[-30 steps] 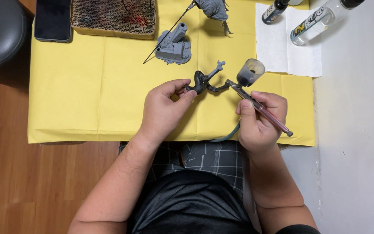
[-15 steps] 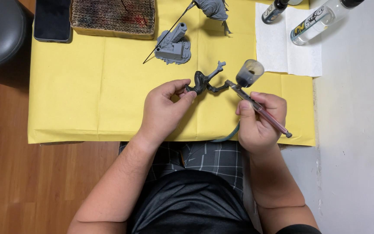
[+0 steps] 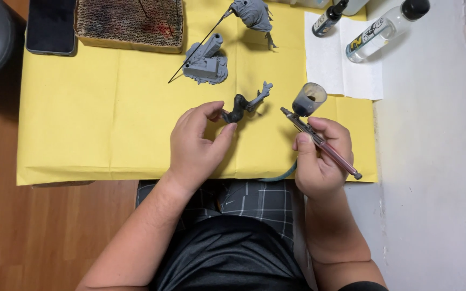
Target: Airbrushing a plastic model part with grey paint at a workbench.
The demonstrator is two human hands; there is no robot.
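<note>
Grey plastic miniature part (image 3: 245, 105), half darkened with paint, sat pinched in the left hand (image 3: 196, 144), its grip clenched on the piece above the yellow paper sheet (image 3: 93, 118). At three o'clock, the right hand (image 3: 322, 161) grasped a slim metal airbrush (image 3: 319, 141) with a paint cup. At eleven o'clock stood a grey model base (image 3: 206, 62).
</note>
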